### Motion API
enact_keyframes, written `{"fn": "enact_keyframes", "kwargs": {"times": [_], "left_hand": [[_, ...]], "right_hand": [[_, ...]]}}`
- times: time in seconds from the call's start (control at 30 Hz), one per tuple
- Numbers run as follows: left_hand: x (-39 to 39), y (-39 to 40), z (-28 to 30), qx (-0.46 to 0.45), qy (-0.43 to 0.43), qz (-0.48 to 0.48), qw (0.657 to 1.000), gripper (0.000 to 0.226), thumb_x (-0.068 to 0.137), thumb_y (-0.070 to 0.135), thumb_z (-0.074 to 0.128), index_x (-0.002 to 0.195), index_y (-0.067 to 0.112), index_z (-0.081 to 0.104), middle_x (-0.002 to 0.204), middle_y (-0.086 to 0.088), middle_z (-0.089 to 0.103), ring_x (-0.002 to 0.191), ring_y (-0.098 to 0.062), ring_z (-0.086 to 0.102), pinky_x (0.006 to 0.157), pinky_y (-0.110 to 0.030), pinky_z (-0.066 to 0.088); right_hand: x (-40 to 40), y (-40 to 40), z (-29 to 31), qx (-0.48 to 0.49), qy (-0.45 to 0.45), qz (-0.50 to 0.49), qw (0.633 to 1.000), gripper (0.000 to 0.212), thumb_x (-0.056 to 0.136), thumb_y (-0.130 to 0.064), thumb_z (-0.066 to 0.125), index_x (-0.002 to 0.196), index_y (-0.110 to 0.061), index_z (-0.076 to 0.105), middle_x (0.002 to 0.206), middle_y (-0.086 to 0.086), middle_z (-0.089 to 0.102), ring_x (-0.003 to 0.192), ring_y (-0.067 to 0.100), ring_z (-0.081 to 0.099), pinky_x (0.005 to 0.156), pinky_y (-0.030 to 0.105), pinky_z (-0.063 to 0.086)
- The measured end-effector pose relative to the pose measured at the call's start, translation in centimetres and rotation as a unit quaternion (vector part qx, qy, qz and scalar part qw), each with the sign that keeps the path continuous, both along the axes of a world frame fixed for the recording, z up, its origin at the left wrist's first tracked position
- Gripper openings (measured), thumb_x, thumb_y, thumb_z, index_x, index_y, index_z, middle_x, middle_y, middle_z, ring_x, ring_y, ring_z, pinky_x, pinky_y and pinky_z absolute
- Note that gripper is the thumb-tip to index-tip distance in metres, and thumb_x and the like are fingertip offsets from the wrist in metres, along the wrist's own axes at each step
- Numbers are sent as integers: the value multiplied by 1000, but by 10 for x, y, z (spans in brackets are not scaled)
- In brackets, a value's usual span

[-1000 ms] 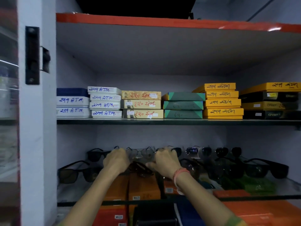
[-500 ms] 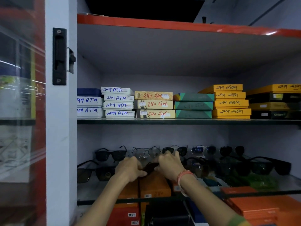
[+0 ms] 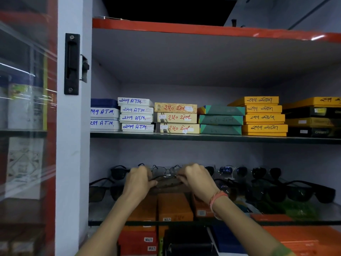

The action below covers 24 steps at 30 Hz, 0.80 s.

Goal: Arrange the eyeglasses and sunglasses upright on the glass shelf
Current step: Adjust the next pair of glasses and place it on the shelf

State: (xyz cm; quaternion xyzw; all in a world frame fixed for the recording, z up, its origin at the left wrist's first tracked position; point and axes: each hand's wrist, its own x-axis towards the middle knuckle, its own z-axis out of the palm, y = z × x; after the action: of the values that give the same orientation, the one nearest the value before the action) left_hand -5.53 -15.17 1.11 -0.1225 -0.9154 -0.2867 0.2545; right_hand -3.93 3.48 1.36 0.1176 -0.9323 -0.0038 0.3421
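Low in the frame, on the glass shelf (image 3: 313, 209), both hands, left hand (image 3: 139, 182) and right hand (image 3: 197, 179), pinch the ends of brown sunglasses (image 3: 167, 182), long axis left-right between them.

Glossy dark plastic sunglasses (image 3: 302, 191); thin metal-rimmed eyeglasses (image 3: 166, 169); clear glass shelf (image 3: 276, 223); matt cardboard boxes (image 3: 176, 118)

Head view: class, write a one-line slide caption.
Left hand and right hand hold brown-lensed dark-framed sunglasses over the glass shelf.
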Motion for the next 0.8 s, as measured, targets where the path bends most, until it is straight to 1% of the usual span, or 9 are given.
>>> {"fn": "enact_keyframes", "kwargs": {"times": [0.07, 0.23, 0.33, 0.4, 0.47, 0.53, 0.67, 0.73, 0.8], "left_hand": [[4, -3, 10, 5, 31, 2, 1000, 22, 76, 32, 78, 87, 13, 77, 92, -7, 75, 82, -19, 69, 78, -34, 60], [19, -9, 19, -37, 119, 11, 992, 23, 77, 36, 74, 85, 15, 78, 94, -1, 68, 81, -18, 65, 72, -31, 58], [24, -11, 14, -43, 174, 35, 983, 22, 80, 36, 72, 84, 15, 78, 92, -1, 65, 77, -19, 65, 64, -30, 55], [28, -11, 9, -34, 170, 74, 982, 24, 83, 38, 69, 85, 17, 78, 89, -3, 71, 76, -22, 68, 60, -32, 56], [32, -10, 6, 13, 134, 103, 986, 23, 84, 37, 67, 87, 16, 78, 83, -6, 75, 74, -24, 69, 58, -31, 55], [33, -9, 4, 59, 97, 110, 987, 19, 82, 32, 69, 84, 15, 77, 79, -7, 75, 70, -23, 67, 55, -28, 49], [23, -14, 11, 82, -27, 85, 993, 18, 76, 26, 73, 67, 10, 75, 62, -2, 66, 58, -21, 62, 51, -28, 48], [12, -17, 18, 77, -96, 73, 990, 21, 71, 26, 74, 66, 6, 75, 63, -5, 70, 64, -24, 69, 60, -35, 57], [2, -18, 26, 60, -150, 73, 984, 24, 65, 27, 77, 71, 4, 77, 75, -10, 76, 74, -26, 71, 70, -37, 60]], "right_hand": [[7, 3, 3, -5, 45, 42, 998, 21, 94, -23, 56, 100, -11, 71, 97, 9, 73, 92, 28, 65, 78, 42, 57], [22, 4, 3, -40, 146, 79, 985, 11, 88, -17, 66, 92, -10, 75, 84, 7, 75, 79, 25, 67, 65, 39, 60], [27, 3, 2, -124, 173, 76, 974, 11, 85, -14, 69, 93, -8, 74, 81, 8, 75, 69, 23, 70, 62, 34, 61], [30, 4, 2, -208, 170, 74, 960, 17, 84, -15, 69, 100, -11, 73, 77, 5, 75, 65, 18, 70, 65, 32, 62], [34, 2, 2, -286, 157, 67, 943, 19, 82, -16, 71, 101, -15, 73, 65, 1, 74, 59, 11, 69, 66, 25, 60], [37, 0, 3, -340, 129, 48, 930, 14, 79, -17, 71, 92, -16, 77, 61, -1, 74, 57, 10, 68, 68, 22, 59], [26, 4, 3, -361, 48, 19, 931, 10, 75, -18, 74, 83, -15, 80, 79, 1, 79, 70, 14, 72, 74, 31, 62], [19, 6, 5, -345, 6, 5, 939, 8, 75, -18, 76, 81, -15, 80, 85, 3, 79, 76, 15, 72, 76, 29, 61], [12, 7, 7, -322, -19, -12, 947, 8, 75, -17, 75, 80, -14, 80, 85, 6, 79, 79, 19, 72, 74, 27, 60]]}}
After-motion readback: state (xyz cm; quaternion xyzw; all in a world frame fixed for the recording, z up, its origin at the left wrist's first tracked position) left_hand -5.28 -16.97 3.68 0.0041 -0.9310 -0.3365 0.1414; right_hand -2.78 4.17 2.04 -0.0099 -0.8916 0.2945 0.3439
